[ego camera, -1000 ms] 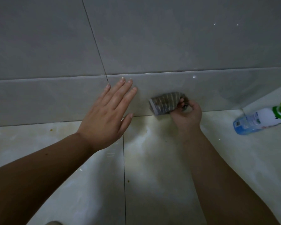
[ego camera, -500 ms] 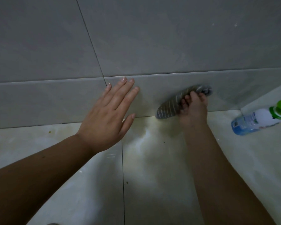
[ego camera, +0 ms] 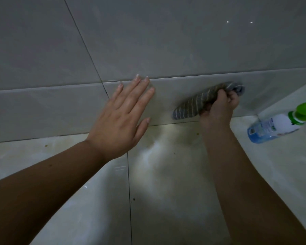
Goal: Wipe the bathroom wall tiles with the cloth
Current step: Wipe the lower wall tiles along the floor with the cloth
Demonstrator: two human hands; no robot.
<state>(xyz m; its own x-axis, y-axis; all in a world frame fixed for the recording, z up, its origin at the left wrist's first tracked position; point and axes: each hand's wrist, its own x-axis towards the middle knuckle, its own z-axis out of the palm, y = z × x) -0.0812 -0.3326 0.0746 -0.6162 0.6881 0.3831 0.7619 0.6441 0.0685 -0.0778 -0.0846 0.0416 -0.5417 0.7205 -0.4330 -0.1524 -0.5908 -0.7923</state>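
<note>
Grey cloth (ego camera: 189, 106) with thin pale stripes is bunched into a roll and pressed against the lowest row of the wall tiles (ego camera: 166, 96), just above the joint where the wall meets the floor (ego camera: 166, 191). Our right grip (ego camera: 219, 106) is closed tight round its upper end, fingers and thumb curled into the fabric, so the free striped end trails down and to the left along the tile. Holding it wadded like this seems meant to put firm pressure on a narrow strip, which suits the low band better than a flat, spread cloth would.

Our left grip (ego camera: 118, 121) has hold of nothing. It lies flat on the same tile row with fingers straight and slightly spread, the fingertips reaching the horizontal joint above. We judge that it is there as a brace, since we are leaning low and forward.

To the right, well apart from the cloth, a spray bottle (ego camera: 276, 126) with a green cap and blue liquid lies on its side on the floor, probably left within reach for another spray. We judge the wiping to be under way, with the big upper tiles yet to do.
</note>
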